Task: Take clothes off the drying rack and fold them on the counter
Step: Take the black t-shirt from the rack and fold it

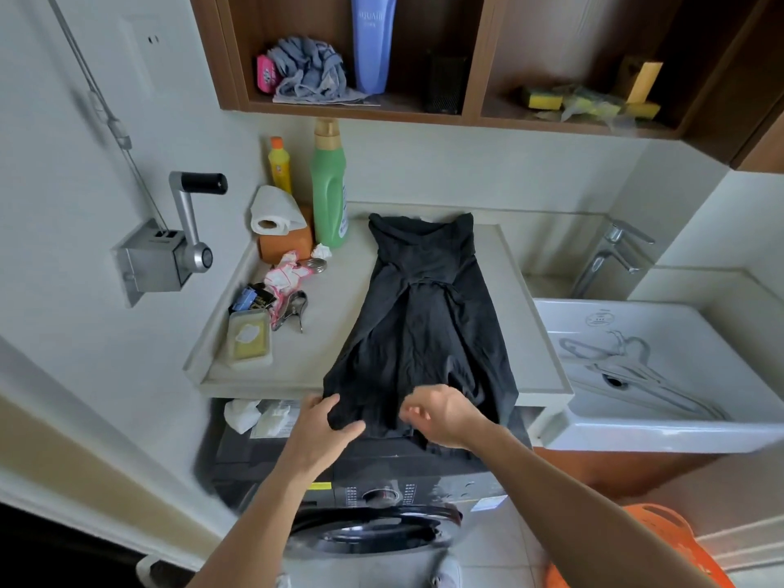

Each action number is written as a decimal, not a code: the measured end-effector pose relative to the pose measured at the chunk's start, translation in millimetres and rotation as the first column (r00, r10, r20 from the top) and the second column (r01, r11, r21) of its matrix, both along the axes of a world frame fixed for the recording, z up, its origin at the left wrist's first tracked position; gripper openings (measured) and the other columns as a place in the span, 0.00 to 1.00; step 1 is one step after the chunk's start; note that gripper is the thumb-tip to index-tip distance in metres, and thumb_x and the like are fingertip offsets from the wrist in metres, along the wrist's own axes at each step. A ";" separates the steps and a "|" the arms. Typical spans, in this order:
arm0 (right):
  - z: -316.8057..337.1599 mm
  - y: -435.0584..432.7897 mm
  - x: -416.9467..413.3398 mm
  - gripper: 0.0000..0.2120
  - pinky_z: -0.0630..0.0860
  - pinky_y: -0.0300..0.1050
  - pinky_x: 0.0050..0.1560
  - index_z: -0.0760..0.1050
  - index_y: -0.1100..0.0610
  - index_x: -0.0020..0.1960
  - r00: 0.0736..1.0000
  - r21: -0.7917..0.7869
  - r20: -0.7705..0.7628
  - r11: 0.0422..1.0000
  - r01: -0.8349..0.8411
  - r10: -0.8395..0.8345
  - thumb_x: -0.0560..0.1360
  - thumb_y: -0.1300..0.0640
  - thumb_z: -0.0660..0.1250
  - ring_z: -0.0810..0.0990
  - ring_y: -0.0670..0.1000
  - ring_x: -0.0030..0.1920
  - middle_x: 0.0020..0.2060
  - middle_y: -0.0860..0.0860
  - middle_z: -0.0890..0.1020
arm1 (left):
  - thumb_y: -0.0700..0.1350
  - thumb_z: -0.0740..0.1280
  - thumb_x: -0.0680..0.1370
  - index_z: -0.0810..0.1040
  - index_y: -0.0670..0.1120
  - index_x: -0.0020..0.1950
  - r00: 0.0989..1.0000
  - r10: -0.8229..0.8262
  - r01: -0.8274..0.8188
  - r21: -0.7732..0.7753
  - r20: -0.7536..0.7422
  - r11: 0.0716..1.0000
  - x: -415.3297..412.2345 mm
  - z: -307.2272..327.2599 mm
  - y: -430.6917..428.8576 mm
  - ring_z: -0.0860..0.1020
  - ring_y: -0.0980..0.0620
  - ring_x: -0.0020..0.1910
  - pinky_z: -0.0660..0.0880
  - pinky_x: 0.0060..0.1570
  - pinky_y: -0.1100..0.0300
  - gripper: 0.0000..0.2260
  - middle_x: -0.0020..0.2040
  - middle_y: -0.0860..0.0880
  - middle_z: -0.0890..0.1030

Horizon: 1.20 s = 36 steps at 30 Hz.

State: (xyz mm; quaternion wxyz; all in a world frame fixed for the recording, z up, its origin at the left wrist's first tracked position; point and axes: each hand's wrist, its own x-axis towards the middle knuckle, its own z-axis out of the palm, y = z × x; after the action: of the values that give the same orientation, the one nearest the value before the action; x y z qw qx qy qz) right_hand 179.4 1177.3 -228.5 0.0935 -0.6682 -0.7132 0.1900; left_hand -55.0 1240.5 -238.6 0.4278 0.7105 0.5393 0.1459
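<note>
Hem overhanging the near edge, a black garment (424, 324) is lying lengthwise on the counter (335, 328). The left hand (322, 426) is gripping the hem's left corner, likely to pull it flat; the right hand (441, 413) is curling over the hem, blurred, its hold impossible to tell.

garment (424, 324) on counter (331, 362), left of sink (662, 422)

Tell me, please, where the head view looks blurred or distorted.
In the head view, wide-angle distortion bows the counter edge; motion blur smears the right hand, the left hand less so; light is soft, without glare.
</note>
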 end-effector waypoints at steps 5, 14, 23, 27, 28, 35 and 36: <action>-21.8 22.8 -38.4 0.23 0.57 0.55 0.74 0.60 0.48 0.77 0.987 0.127 0.142 0.990 0.057 -0.075 0.83 0.51 0.56 0.55 0.54 0.78 0.78 0.51 0.57 | 0.36 0.67 0.79 0.81 0.49 0.60 0.981 0.147 -0.174 0.248 0.124 0.953 4.9 4.8 -2.2 0.77 0.58 0.54 0.73 0.59 0.62 0.13 0.56 0.53 0.77; -39.1 65.6 -42.1 0.31 0.46 0.60 0.77 0.53 0.51 0.80 0.949 -0.261 0.313 0.964 0.043 0.043 0.80 0.48 0.57 0.39 0.54 0.79 0.80 0.50 0.47 | 0.33 0.63 0.76 0.76 0.51 0.68 0.947 -0.306 0.317 0.449 -0.099 0.836 37.9 11.4 -26.8 0.76 0.58 0.54 0.73 0.59 0.65 0.23 0.62 0.58 0.73; 3.8 70.2 -33.1 0.16 0.79 0.44 0.33 0.71 0.59 0.59 0.371 -0.536 -0.659 0.754 0.380 -0.655 0.80 0.48 0.65 0.80 0.50 0.38 0.45 0.53 0.80 | 0.32 0.65 0.75 0.61 0.55 0.72 0.948 -0.225 0.300 0.392 -0.226 0.870 51.8 2.3 -43.2 0.72 0.55 0.35 0.72 0.41 0.65 0.31 0.63 0.53 0.60; 6.7 84.2 -39.0 0.15 0.81 0.47 0.45 0.67 0.56 0.63 0.539 -0.334 -0.586 0.786 0.521 -0.606 0.78 0.58 0.64 0.80 0.52 0.49 0.57 0.53 0.78 | 0.33 0.65 0.76 0.61 0.54 0.74 0.950 -0.149 0.253 0.398 -0.275 0.882 53.1 10.1 -43.2 0.73 0.55 0.38 0.71 0.41 0.65 0.31 0.60 0.53 0.61; 7.1 84.3 -37.8 0.17 0.79 0.45 0.50 0.68 0.56 0.66 0.593 -0.193 -0.593 0.811 0.553 -0.545 0.79 0.57 0.63 0.79 0.51 0.52 0.59 0.53 0.78 | 0.33 0.65 0.76 0.59 0.53 0.75 0.949 -0.135 0.246 0.401 -0.286 0.882 53.7 11.1 -44.4 0.73 0.55 0.39 0.70 0.42 0.66 0.31 0.61 0.52 0.62; -29.9 56.1 -9.1 0.25 0.80 0.47 0.45 0.68 0.57 0.68 0.468 -0.391 -0.484 0.661 0.640 -0.740 0.77 0.47 0.69 0.81 0.53 0.48 0.56 0.56 0.80 | 0.46 0.63 0.80 0.70 0.53 0.71 0.847 -0.495 0.507 0.018 -0.193 0.862 61.5 8.5 -53.7 0.78 0.54 0.57 0.74 0.60 0.58 0.19 0.65 0.54 0.76; -29.0 54.0 -8.1 0.24 0.80 0.47 0.42 0.70 0.58 0.65 0.495 -0.399 -0.472 0.677 0.618 -0.730 0.76 0.46 0.70 0.82 0.53 0.45 0.52 0.55 0.81 | 0.49 0.63 0.80 0.73 0.53 0.69 0.869 -0.469 0.471 -0.026 -0.155 0.882 58.4 7.3 -51.4 0.79 0.57 0.55 0.75 0.59 0.59 0.16 0.61 0.55 0.80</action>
State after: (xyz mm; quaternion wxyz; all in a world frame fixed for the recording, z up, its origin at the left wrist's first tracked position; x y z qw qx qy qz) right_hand 171.2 1231.3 -257.5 0.3201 -0.8025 -0.3052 0.4005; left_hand 3.4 1189.1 -231.3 0.4022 0.8322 0.3813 -0.0153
